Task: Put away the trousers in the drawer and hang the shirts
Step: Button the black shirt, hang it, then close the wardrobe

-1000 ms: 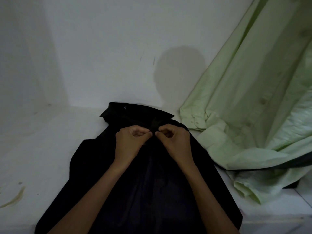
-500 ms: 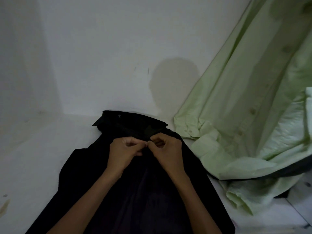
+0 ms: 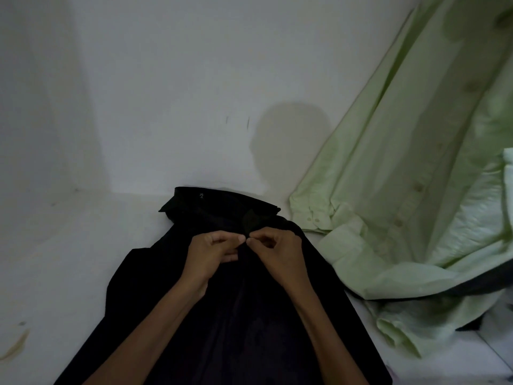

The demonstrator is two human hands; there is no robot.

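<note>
A black shirt [image 3: 155, 295] lies flat on the white shelf floor [image 3: 61, 259], its collar [image 3: 222, 202] pointing at the back wall. My left hand [image 3: 211, 257] and my right hand [image 3: 277, 254] meet just below the collar, thumbs and forefingers pinching the shirt's front placket. Both forearms cross the lower part of the shirt. A pale green shirt [image 3: 410, 190] hangs down from the upper right and bunches on the floor beside the black one, its cuff [image 3: 311, 215] close to the black collar.
A white back wall [image 3: 194, 93] and a left side wall [image 3: 36, 107] enclose the space. A brownish stain [image 3: 16, 345] marks the floor at the lower left. A dark strip of fabric [image 3: 485, 284] shows under the green shirt at the right.
The view has shifted slightly, so the shirts sit a little lower and further left in the picture. My fingers have kept working at the same spot on the placket.
</note>
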